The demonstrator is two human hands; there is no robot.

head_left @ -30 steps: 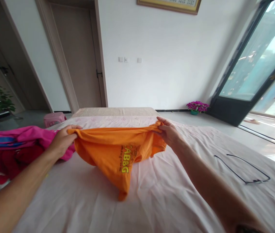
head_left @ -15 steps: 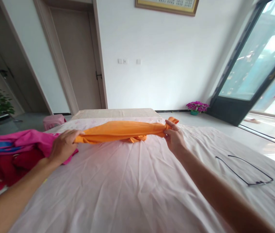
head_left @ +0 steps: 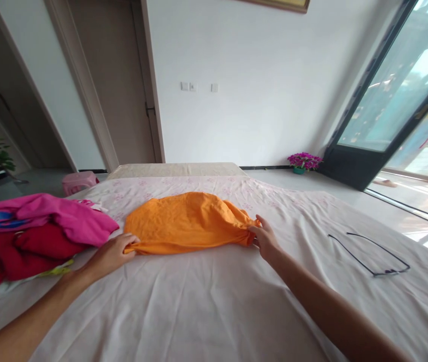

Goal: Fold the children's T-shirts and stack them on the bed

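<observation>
While the orange garment [head_left: 187, 223] is lying across the pale sheet [head_left: 198, 306] in front of the person, both hands are holding on to it. The left hand [head_left: 116, 253] is closing its fingers over the near left corner; the right hand [head_left: 266, 240] is pinching the right end between thumb and fingers, where the cloth is bunching. Neither hand is letting go.

Progress, as judged from how things are lying: the garment is resting on the sheet and is stretching fairly straight along its near edge, so the laying-out is apparently part done. The far side is puffing up and wrinkling, and the right end is gathering, so flatness and release are both outstanding. How the layers are lying inside cannot be told.

Beside the left forearm, a pink garment [head_left: 85, 221] and a red garment [head_left: 44, 249] are sitting in a loose heap, neither spread nor neatly arranged; no hand is gripping them. Well apart on the right, the eyeglasses [head_left: 385, 273] are lying on the sheet, arms unfolded, untouched.
</observation>
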